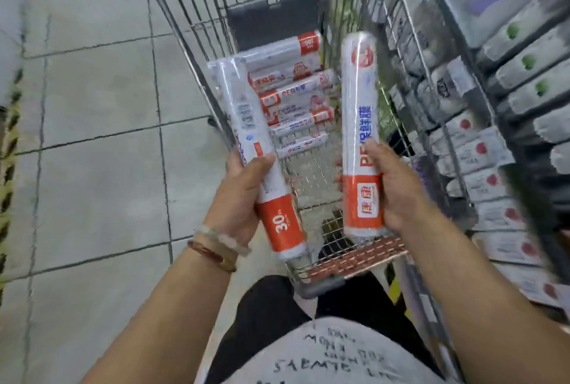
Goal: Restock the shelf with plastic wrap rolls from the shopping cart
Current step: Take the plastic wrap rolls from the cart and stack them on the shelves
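My left hand (239, 198) grips a white plastic wrap roll (246, 124) with an orange end marked 30, tilted up and to the left; a second roll seems to lie behind it. My right hand (391, 186) grips another white and orange roll (359, 100), held nearly upright. Both rolls hover above the wire shopping cart (191, 44). Several more rolls (296, 100) lie stacked at the cart's far end. The shelf (493, 124) stands to the right of the cart, blurred.
The shelf on the right carries rows of boxed wrap products with price tags on its edges. Grey tiled floor (92, 106) spreads to the left, with a yellow and black striped strip (9, 149) at the far left edge. The cart's near part shows bare wire mesh.
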